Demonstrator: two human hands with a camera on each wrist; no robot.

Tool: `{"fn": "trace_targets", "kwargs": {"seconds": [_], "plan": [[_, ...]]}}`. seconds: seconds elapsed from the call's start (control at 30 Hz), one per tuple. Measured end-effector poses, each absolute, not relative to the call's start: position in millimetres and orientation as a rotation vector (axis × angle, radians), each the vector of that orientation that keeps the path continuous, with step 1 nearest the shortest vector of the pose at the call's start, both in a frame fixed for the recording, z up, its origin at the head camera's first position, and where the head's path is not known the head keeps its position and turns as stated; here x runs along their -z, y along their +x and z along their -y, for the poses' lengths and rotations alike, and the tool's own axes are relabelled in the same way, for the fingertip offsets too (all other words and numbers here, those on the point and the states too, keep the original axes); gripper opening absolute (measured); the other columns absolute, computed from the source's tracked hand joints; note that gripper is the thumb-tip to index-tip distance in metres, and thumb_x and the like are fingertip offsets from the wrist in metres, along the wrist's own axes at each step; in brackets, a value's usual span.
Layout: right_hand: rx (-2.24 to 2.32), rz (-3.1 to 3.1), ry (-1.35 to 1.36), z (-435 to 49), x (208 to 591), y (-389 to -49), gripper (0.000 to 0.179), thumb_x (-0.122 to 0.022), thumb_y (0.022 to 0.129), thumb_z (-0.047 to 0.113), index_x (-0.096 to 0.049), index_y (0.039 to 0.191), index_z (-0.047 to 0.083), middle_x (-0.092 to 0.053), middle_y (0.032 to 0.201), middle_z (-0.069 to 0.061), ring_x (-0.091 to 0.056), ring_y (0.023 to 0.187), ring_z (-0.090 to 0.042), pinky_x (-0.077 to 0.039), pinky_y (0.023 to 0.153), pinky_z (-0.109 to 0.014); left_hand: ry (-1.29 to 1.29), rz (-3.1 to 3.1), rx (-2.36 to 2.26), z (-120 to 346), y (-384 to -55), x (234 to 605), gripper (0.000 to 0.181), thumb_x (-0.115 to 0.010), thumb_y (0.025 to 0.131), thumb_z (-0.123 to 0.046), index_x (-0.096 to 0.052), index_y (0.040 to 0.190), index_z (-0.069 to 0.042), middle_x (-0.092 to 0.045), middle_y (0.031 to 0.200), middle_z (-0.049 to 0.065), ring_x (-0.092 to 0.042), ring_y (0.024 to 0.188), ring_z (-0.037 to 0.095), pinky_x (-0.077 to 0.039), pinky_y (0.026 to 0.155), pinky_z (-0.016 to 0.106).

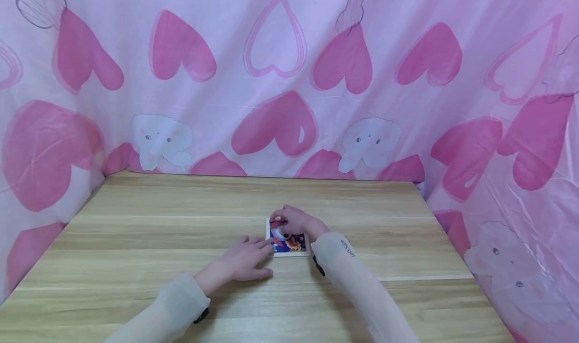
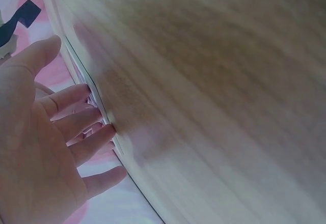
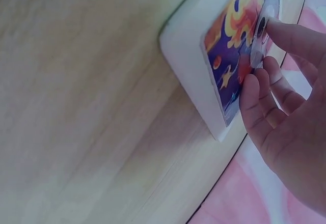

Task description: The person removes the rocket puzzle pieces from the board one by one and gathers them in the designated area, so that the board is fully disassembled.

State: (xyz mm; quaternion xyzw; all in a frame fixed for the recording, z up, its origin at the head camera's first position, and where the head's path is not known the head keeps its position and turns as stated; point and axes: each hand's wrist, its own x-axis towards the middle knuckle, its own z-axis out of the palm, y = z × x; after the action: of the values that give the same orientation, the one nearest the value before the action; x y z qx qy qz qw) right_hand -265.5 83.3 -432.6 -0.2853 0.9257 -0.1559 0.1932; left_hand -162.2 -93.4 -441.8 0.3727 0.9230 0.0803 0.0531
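A small white-rimmed puzzle board [image 1: 289,254] lies flat on the table, its dark blue picture [image 3: 229,71] showing stars and orange-yellow flames. Over its upper part, my right hand [image 1: 296,220] pinches a pale, rounded puzzle piece [image 3: 261,28] with a black eye printed on it. The right wrist view shows the thumb on the piece's face and curled fingers along its near side; whether it is raised off the board I cannot tell. My left hand [image 1: 244,258] lies with fingers spread, fingertips at the board's left edge and the thumb apart on the table side.
A light wood-grain table [image 1: 181,202] spreads around the board. Pink curtains [image 1: 271,117] with hearts and white cartoon animals hang behind it and along both sides. Both forearms in pale sleeves [image 1: 362,288] reach in from the near edge, with dark straps at the wrists.
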Motion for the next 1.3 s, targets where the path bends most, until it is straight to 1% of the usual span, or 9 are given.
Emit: {"fn": "trace_targets", "kwargs": {"seconds": [0.13,0.4,0.57,0.73,0.83,1.0,1.2,1.3], "plan": [[0.448,-2.581,-0.772,-82.8,431.8,-267.5,0.037,-0.064,0.078,0.011,-0.056,0.112,0.026,-0.046,0.094,0.0,-0.048,0.087,-0.016,-0.04,0.08,-0.034,1.132,-2.806,-0.236,93.8,-162.8,442.3,0.049,-0.052,0.081,-0.05,-0.052,0.114,-0.014,-0.043,0.131,0.01,-0.036,0.119,0.031,-0.026,0.091,0.057],[0.523,-2.543,-0.764,-84.0,433.3,-270.7,0.038,-0.065,0.074,0.006,-0.055,0.105,0.024,-0.045,0.096,0.001,-0.047,0.087,-0.016,-0.04,0.077,-0.031,1.152,-2.809,-0.223,92.9,-162.5,443.0,0.051,-0.052,0.081,-0.051,-0.052,0.117,-0.015,-0.043,0.131,0.009,-0.037,0.118,0.031,-0.026,0.091,0.057],[0.559,-2.54,-0.774,-84.7,434.8,-270.4,0.038,-0.065,0.072,0.004,-0.054,0.103,0.023,-0.045,0.097,0.0,-0.047,0.09,-0.017,-0.04,0.078,-0.032,1.143,-2.803,-0.23,92.3,-161.7,442.3,0.05,-0.052,0.081,-0.05,-0.052,0.116,-0.015,-0.043,0.13,0.009,-0.037,0.118,0.031,-0.025,0.092,0.057],[0.592,-2.558,-0.825,-85.6,436.9,-269.0,0.039,-0.066,0.071,0.003,-0.053,0.104,0.02,-0.046,0.096,-0.001,-0.047,0.09,-0.017,-0.04,0.08,-0.032,1.137,-2.8,-0.233,92.6,-161.3,442.2,0.05,-0.053,0.081,-0.05,-0.052,0.117,-0.015,-0.043,0.13,0.009,-0.037,0.119,0.031,-0.025,0.092,0.058],[0.618,-2.577,-0.849,-86.9,439.7,-268.8,0.039,-0.065,0.072,0.003,-0.053,0.106,0.017,-0.047,0.096,-0.002,-0.048,0.089,-0.017,-0.041,0.079,-0.03,1.133,-2.802,-0.238,93.0,-160.9,441.7,0.05,-0.053,0.081,-0.05,-0.052,0.117,-0.015,-0.043,0.131,0.009,-0.037,0.119,0.031,-0.025,0.092,0.058],[0.719,-2.562,-0.845,-90.3,444.1,-269.2,0.035,-0.064,0.075,0.002,-0.054,0.106,0.016,-0.048,0.096,-0.001,-0.049,0.088,-0.016,-0.041,0.078,-0.029,1.132,-2.8,-0.241,92.9,-160.5,440.9,0.049,-0.053,0.081,-0.049,-0.052,0.117,-0.015,-0.043,0.13,0.009,-0.037,0.118,0.031,-0.025,0.092,0.058],[0.938,-2.495,-0.798,-94.0,444.0,-268.9,0.02,-0.056,0.084,0.002,-0.055,0.1,0.015,-0.054,0.09,0.001,-0.052,0.083,-0.015,-0.044,0.073,-0.029,1.132,-2.802,-0.243,92.8,-159.9,440.5,0.049,-0.053,0.081,-0.049,-0.052,0.116,-0.015,-0.043,0.13,0.009,-0.037,0.118,0.031,-0.025,0.092,0.058],[0.971,-2.499,-0.803,-95.1,444.1,-268.9,0.015,-0.053,0.086,0.004,-0.056,0.097,0.014,-0.055,0.087,0.001,-0.052,0.08,-0.014,-0.044,0.07,-0.028,1.132,-2.802,-0.252,92.8,-159.5,439.9,0.049,-0.054,0.081,-0.049,-0.052,0.116,-0.015,-0.043,0.13,0.009,-0.037,0.118,0.031,-0.025,0.091,0.058]]}}
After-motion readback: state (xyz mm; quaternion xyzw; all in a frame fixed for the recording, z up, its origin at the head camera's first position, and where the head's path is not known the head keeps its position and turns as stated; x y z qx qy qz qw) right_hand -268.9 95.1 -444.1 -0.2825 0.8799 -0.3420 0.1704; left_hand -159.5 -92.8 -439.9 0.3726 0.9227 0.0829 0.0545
